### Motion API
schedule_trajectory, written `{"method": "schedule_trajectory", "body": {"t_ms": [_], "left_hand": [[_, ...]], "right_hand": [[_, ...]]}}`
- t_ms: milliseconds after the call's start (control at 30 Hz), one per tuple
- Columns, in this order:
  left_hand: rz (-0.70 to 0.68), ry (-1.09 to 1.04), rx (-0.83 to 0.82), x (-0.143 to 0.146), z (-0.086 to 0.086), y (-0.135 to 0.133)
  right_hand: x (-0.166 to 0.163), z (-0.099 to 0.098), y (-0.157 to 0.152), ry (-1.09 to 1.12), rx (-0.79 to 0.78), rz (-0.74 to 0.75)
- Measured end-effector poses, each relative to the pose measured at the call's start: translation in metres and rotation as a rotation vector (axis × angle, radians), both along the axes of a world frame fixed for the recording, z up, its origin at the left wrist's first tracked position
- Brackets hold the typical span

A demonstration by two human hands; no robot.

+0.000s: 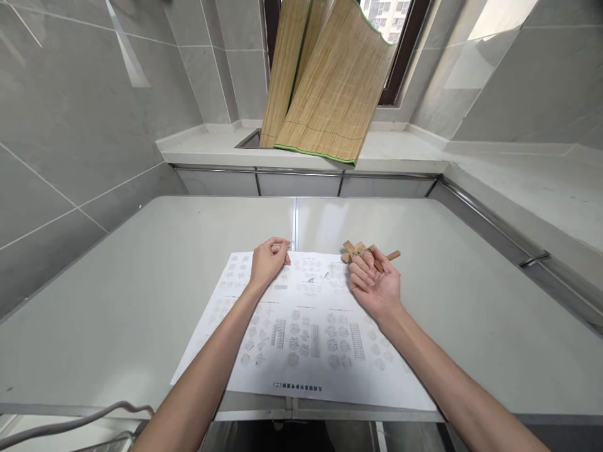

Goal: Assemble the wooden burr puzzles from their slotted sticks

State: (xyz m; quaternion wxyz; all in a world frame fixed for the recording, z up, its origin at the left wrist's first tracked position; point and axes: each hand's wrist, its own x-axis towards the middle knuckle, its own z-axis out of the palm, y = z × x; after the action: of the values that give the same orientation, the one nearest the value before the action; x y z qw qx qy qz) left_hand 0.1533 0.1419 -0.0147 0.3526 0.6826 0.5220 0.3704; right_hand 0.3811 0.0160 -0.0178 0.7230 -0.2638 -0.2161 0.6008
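A white sheet printed with small line diagrams lies on the table under both forearms. My left hand rests at its far edge with the fingers curled in, and nothing shows in them. My right hand is turned palm up at the sheet's far right, fingers curled. A short wooden piece shows between its thumb and fingers. Right behind the fingers lie several small notched wooden sticks, partly hidden by the hand. One stick end pokes out past the thumb side.
The pale table has a seam down its middle. Beyond it is a white ledge, where a bamboo mat leans against the window. Grey tiled walls close in both sides. A grey cable runs along the near left edge.
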Motion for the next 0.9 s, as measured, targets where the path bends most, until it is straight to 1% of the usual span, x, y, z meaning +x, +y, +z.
{"method": "schedule_trajectory", "body": {"t_ms": [167, 300, 400, 533, 633, 800, 900], "left_hand": [[-0.007, -0.015, 0.011, 0.0, -0.002, 0.0], [-0.018, -0.054, 0.019, 0.0, -0.001, -0.001], [-0.019, -0.127, 0.042, -0.002, 0.002, -0.003], [-0.013, -0.26, 0.093, -0.001, 0.008, -0.01], [-0.113, -0.231, 0.091, 0.003, 0.012, -0.025], [-0.373, -0.089, 0.064, 0.01, 0.016, -0.05], [-0.545, -0.137, 0.023, 0.014, 0.016, -0.059]], "right_hand": [[-0.004, 0.003, 0.002, -0.107, -0.014, 0.031], [-0.013, 0.001, 0.003, -0.263, -0.013, 0.024], [-0.022, -0.003, 0.001, -0.462, -0.032, 0.002], [-0.029, -0.012, -0.001, -0.878, -0.019, -0.069], [-0.028, -0.016, -0.003, -1.066, -0.005, -0.091], [-0.026, -0.017, -0.004, -1.195, 0.046, -0.116], [-0.026, -0.017, -0.004, -1.266, 0.103, -0.113]]}}
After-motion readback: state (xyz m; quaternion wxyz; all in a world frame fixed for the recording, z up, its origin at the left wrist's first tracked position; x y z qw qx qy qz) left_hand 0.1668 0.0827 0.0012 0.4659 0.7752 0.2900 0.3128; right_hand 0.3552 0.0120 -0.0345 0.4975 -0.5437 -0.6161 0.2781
